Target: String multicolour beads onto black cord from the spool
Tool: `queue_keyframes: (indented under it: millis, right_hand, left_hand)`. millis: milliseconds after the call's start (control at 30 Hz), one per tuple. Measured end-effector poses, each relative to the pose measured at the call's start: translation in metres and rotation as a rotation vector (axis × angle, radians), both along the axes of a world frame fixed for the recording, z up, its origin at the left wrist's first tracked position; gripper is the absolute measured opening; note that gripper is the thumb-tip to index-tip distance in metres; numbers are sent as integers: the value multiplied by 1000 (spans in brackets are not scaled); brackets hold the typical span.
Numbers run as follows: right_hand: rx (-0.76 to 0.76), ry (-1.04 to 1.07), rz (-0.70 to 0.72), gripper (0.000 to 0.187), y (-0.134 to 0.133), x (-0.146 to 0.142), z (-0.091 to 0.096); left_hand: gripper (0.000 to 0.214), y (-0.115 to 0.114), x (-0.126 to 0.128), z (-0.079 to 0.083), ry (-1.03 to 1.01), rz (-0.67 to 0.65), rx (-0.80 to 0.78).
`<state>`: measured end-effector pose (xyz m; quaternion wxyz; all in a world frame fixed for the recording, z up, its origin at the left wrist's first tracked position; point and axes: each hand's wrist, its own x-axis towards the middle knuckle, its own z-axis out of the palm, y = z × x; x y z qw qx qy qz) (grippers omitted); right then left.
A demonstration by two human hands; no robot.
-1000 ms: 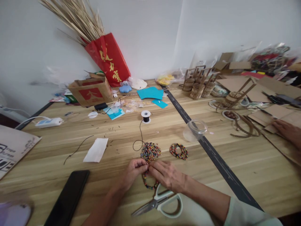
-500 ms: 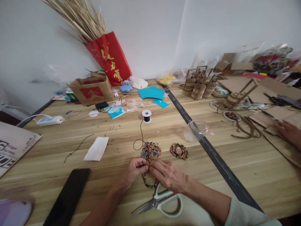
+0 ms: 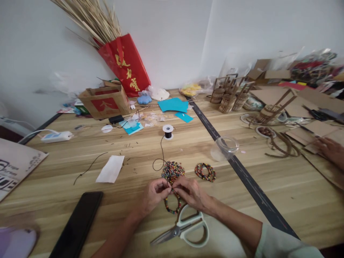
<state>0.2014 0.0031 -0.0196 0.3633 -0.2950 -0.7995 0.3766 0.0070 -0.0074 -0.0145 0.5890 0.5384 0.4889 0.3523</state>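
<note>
My left hand (image 3: 157, 193) and my right hand (image 3: 189, 191) meet fingertip to fingertip, both pinching the cord at the top of a beaded bracelet (image 3: 172, 210). The bracelet's loop of multicoloured beads hangs below them onto the table. Just beyond my fingers lies a pile of loose beads (image 3: 173, 170). Black cord (image 3: 162, 152) runs and curls from a white spool (image 3: 168, 132) toward the pile. To the right rest finished-looking beaded loops (image 3: 205, 172). Scissors with pale handles (image 3: 182, 229) lie below my right hand. The exact knot or cord ends are hidden by my fingers.
On the left are a black phone (image 3: 77, 225), a white paper piece (image 3: 110, 169) and a power strip (image 3: 57, 137). A clear plastic container (image 3: 224, 147) stands right of centre. Small woven baskets (image 3: 228, 98) stand at the back. Another person's hand (image 3: 329, 148) is at the right edge.
My right hand has turned and drawn back slightly, its thumb and fingertips now pinching by the left fingertips. More of the bracelet loop shows. The scissors, beads and spool stay put.
</note>
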Motion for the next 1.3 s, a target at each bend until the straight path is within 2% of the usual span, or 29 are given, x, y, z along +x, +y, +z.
queue_keyframes:
  millis: [167,400,633,800,1067,1300]
  right_hand:
    - [-73,-13,-11,16,1,-1,-2]
    - [-72,-28,-2,12,0,-1,-1]
    - [-113,-21,12,9,-2,-2,-3]
    - [-209,-13,54,15,1,1,0]
    - [-377,101,58,26,6,-2,-5]
    - [-617,224,138,40,9,-4,-8]
  left_hand:
    - [18,-4,0,0,76,4,65]
    - [12,-6,1,-6,127,0,161]
    - [8,-9,1,-9,280,9,296]
    - [8,-11,1,-7,370,12,391]
    - [10,-10,2,-7,343,9,515]
    - [10,-12,1,-7,420,-6,698]
